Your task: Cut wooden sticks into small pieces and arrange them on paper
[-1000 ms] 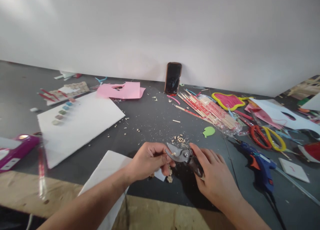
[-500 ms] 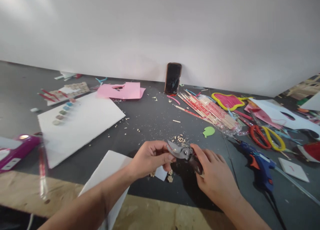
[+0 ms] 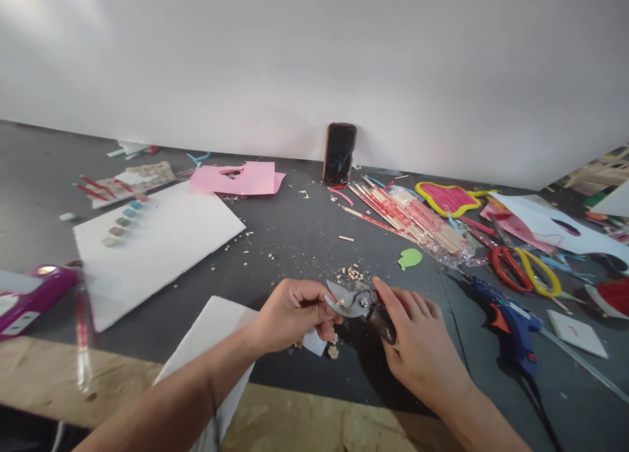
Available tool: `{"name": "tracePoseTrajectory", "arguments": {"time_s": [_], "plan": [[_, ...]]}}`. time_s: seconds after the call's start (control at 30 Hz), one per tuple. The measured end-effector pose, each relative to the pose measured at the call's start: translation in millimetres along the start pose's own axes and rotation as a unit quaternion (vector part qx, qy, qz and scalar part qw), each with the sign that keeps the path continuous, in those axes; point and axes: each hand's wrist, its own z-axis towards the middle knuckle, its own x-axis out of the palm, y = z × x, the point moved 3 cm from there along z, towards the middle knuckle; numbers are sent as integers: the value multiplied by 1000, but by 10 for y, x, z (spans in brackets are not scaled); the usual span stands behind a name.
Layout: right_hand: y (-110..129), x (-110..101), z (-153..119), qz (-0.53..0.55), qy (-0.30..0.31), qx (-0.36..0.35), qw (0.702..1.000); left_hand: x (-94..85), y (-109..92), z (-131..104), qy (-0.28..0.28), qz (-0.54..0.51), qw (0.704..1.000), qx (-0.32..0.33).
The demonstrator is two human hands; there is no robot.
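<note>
Centrally, low over the dark tabletop (image 3: pixel 295 223): pruning shears (image 3: pixel 363 302), one pair, grasped at the dark handles by the right hand (image 3: pixel 415 321).

Long axis: slanting across the view, handles to the lower right, blades to the upper left, aimed at the left hand (image 3: pixel 297 311).

Blades: parted, one above the other in the view, ends just beside the left fingertips; contact with them impossible to tell.

Left hand: thumb and fingers pinched together, apparently around a thin pale stick (image 3: pixel 341 302), mostly concealed, with only a small end visible in the gap between the blades.

Nearness: left hand closer to the blade ends, right hand closer to pivot and handles. Hands apart, with the tool spanning the space between.

Just beyond the blades: short wooden bits (image 3: pixel 350 272), in a loose cluster. Below the left hand: white paper slip (image 3: pixel 315 342), partly covered, with more pale pieces (image 3: pixel 333 352) alongside. Farther off, to the right: red-and-cream sticks (image 3: pixel 407 216), bundled, partly in clear wrapping. Between bundle and right hand: green cutout (image 3: pixel 409 259). Right of the right hand: blue glue gun (image 3: pixel 511 321), lying on its side.
</note>
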Motion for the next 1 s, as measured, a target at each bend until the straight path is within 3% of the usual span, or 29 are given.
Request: {"name": "tracePoseTrajectory", "arguments": {"time_s": [0.3,0.57,0.8,1.0], "plan": [[0,21,-18,30,17,-1,999,10,21,5,20,-60,998,-26],[97,-38,-45,-14,-42,-39,998,71,-41,-12,13,-85,996,-38],[-93,-29,31,-31,-84,45,995,-16,-54,49,-45,-106,993,2],[-204,22,69,-20,-80,84,993,-24,-18,77,-52,-133,990,15]]}}
